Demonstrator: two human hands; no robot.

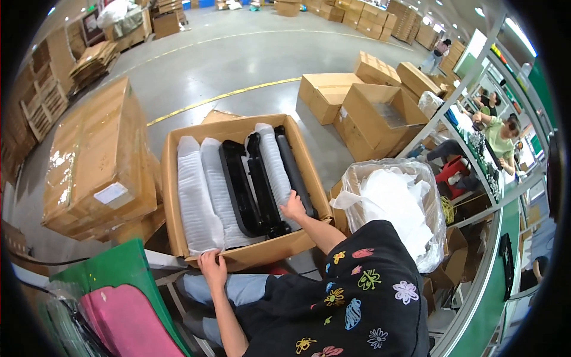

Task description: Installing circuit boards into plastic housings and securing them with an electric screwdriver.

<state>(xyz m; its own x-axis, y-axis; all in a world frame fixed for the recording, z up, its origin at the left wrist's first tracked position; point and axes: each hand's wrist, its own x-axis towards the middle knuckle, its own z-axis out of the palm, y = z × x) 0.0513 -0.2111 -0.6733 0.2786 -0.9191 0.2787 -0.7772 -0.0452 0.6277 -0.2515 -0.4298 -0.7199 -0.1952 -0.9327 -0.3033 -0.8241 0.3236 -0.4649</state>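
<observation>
Black top [357,291] with embroidered flowers fills the near side, right of centre, its wearer's two arms reaching away over an open carton [267,252]. At the carton's near edge, left of its middle, the left hand [213,268] bends its fingers over the rim; how firmly they press, I cannot tell. Farther in and to the right, the right hand [292,207] lies with fingers slightly curled at the near part of a white-wrapped piece [273,160], beside a dark bar [292,163] along the right wall; whether it pinches either one cannot be told. Left of that wrapped piece, inside the carton, lie two glossy black parts [264,184], then two more white-wrapped pieces [195,196] toward the left wall.

Just right of the carton stands a clear plastic bag [437,202] with white sheeting [389,199] inside. A large taped carton [89,160] stands to the left; nearer on that side are a green panel [128,265] and a pink panel [128,315]. Far right, a person in light green [496,134] sits at a bench.
</observation>
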